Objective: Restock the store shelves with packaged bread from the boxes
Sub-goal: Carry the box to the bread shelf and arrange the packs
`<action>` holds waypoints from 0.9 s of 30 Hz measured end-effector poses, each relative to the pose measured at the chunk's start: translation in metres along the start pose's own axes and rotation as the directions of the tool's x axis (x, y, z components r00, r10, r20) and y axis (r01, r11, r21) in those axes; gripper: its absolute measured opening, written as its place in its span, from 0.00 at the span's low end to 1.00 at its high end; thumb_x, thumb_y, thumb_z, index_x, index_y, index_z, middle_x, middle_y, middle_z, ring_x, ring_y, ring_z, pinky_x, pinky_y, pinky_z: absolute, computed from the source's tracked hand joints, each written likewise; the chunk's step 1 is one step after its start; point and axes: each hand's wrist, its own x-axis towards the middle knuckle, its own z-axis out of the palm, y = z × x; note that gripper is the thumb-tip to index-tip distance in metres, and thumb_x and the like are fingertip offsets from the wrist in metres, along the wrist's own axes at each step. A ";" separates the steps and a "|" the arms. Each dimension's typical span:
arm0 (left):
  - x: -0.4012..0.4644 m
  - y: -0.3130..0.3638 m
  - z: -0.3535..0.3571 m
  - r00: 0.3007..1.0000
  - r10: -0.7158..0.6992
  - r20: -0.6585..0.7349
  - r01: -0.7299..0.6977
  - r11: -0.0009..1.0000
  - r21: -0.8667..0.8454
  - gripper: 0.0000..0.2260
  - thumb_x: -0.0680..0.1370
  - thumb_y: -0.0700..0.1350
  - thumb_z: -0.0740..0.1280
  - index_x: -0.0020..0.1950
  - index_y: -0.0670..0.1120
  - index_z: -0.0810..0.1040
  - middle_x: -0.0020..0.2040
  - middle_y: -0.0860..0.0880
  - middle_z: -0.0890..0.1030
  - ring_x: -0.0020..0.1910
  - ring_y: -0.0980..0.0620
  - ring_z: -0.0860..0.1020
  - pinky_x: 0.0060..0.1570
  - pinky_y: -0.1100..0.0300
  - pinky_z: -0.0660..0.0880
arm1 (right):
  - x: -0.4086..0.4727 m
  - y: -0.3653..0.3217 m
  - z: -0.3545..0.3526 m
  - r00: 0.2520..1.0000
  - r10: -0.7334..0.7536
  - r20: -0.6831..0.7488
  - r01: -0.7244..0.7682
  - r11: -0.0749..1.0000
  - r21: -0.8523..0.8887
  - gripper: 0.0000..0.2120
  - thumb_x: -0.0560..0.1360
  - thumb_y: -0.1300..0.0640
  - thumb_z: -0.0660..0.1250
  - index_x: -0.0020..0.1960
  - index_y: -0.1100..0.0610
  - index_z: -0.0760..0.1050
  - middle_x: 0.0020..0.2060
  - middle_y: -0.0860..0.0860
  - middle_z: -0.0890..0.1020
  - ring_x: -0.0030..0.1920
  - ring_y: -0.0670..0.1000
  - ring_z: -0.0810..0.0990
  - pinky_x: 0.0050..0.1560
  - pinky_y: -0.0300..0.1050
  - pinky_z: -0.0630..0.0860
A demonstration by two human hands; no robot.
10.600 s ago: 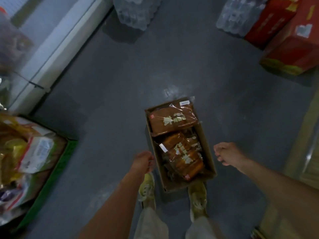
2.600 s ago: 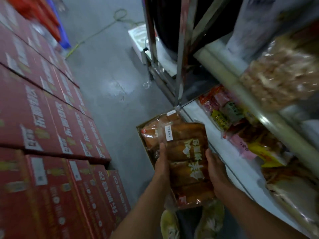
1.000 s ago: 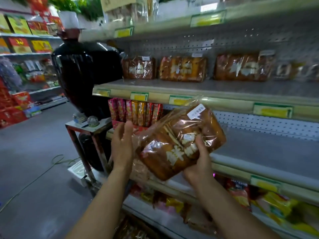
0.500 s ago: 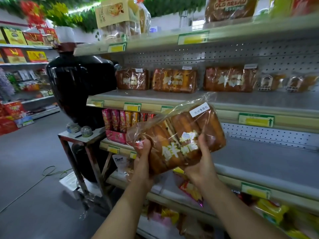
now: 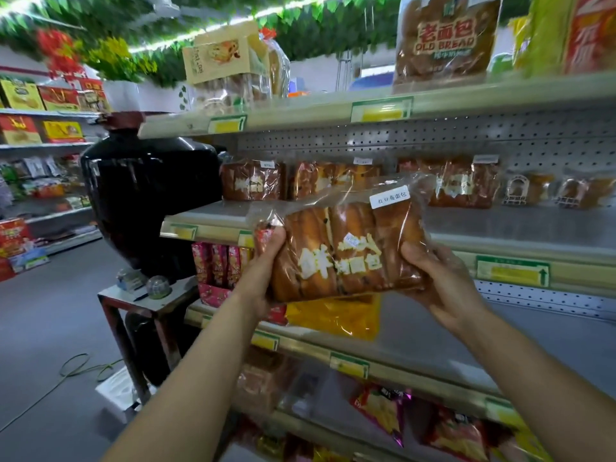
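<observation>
We log a tiered metal shelf unit (image 5: 520,225) with pegboard backing. Middle shelf: three brown bread packs (image 5: 251,181) in a row at the rear, two smaller pastry packs (image 5: 530,191) to their right. Top shelf: a bag marked OLD BREAD (image 5: 445,38) and a carton-topped bread pack (image 5: 226,75). Lower shelf: pink snack packets (image 5: 216,265), a yellow bag (image 5: 336,315). Grey floor (image 5: 50,328) carries a small stand (image 5: 133,305).

view: head-worn, single | faces: forward, level at store shelves (image 5: 500,225) | range: close, hands (image 5: 443,288) at arm's reach
</observation>
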 end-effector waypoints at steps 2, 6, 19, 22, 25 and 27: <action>0.014 0.020 0.000 1.000 -0.013 0.028 0.011 0.998 0.064 0.34 0.64 0.70 0.71 0.63 0.50 0.80 0.54 0.46 0.85 0.52 0.44 0.84 0.53 0.41 0.79 | 0.011 -0.012 0.006 0.999 -0.024 0.048 0.031 0.987 -0.156 0.37 0.58 0.52 0.78 0.65 0.56 0.72 0.54 0.55 0.83 0.45 0.54 0.86 0.38 0.52 0.81; 0.050 0.054 0.002 0.997 0.016 0.080 -0.028 0.989 0.145 0.25 0.69 0.65 0.70 0.57 0.49 0.80 0.50 0.46 0.86 0.45 0.48 0.85 0.45 0.50 0.81 | 0.040 -0.028 0.027 0.995 -0.058 0.085 0.091 0.883 -0.461 0.35 0.51 0.46 0.80 0.56 0.48 0.74 0.49 0.48 0.84 0.47 0.51 0.85 0.44 0.47 0.81; 0.194 0.113 -0.016 0.992 0.070 0.107 -0.088 0.980 0.179 0.48 0.48 0.73 0.78 0.61 0.47 0.81 0.54 0.46 0.85 0.53 0.44 0.84 0.59 0.42 0.77 | 0.164 -0.031 0.075 0.979 -0.199 -0.055 0.122 0.774 -0.621 0.22 0.60 0.44 0.80 0.49 0.51 0.79 0.48 0.49 0.84 0.44 0.45 0.81 0.40 0.40 0.76; 0.227 0.116 -0.023 0.993 0.053 0.107 -0.075 0.975 0.210 0.48 0.48 0.73 0.78 0.61 0.47 0.80 0.54 0.46 0.85 0.54 0.44 0.84 0.62 0.42 0.76 | 0.188 -0.025 0.075 0.981 -0.185 -0.065 0.107 0.783 -0.613 0.21 0.65 0.51 0.79 0.52 0.47 0.73 0.46 0.46 0.79 0.46 0.46 0.78 0.51 0.41 0.76; 0.250 0.114 -0.028 0.991 0.003 0.132 -0.030 0.979 0.203 0.49 0.49 0.71 0.79 0.65 0.48 0.78 0.56 0.45 0.85 0.57 0.42 0.82 0.64 0.40 0.74 | 0.204 -0.018 0.083 0.983 -0.177 -0.057 0.106 0.787 -0.608 0.32 0.55 0.46 0.82 0.57 0.51 0.78 0.51 0.46 0.83 0.50 0.46 0.82 0.50 0.41 0.78; 0.268 0.109 -0.032 0.991 -0.020 0.131 -0.005 0.982 0.191 0.52 0.48 0.71 0.80 0.67 0.48 0.76 0.58 0.44 0.84 0.57 0.40 0.81 0.63 0.38 0.74 | 0.215 -0.012 0.083 0.973 -0.225 -0.059 0.142 0.772 -0.620 0.44 0.47 0.41 0.82 0.61 0.51 0.78 0.55 0.47 0.84 0.55 0.48 0.82 0.58 0.47 0.78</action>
